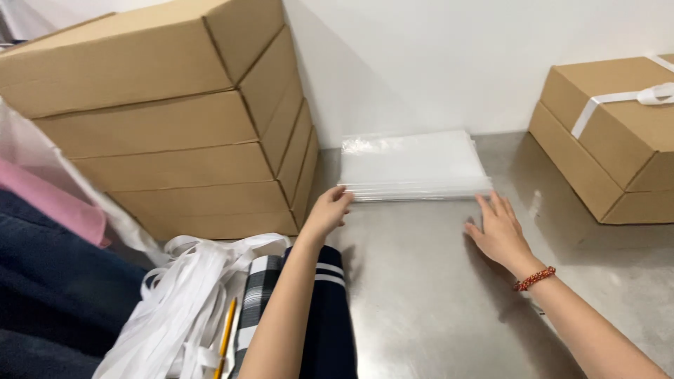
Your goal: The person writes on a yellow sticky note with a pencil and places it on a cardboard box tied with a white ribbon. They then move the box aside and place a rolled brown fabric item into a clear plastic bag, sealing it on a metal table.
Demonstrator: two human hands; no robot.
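Note:
A flat stack of clear plastic bags (413,165) lies on the steel table (435,295) against the white wall. My left hand (327,210) touches the stack's near left corner, fingers curled at its edge. At the near right corner, my right hand (498,228) rests flat on the table with fingers spread, their tips at the stack's edge. A red bead bracelet (535,278) circles my right wrist. Neither hand holds anything.
Stacked cardboard boxes (168,119) stand at the left, another cardboard box with a white strap (611,133) at the right. Near my left arm lie dark striped and checked fabric (326,330), a heap of white straps (182,302) and a yellow pencil (227,333).

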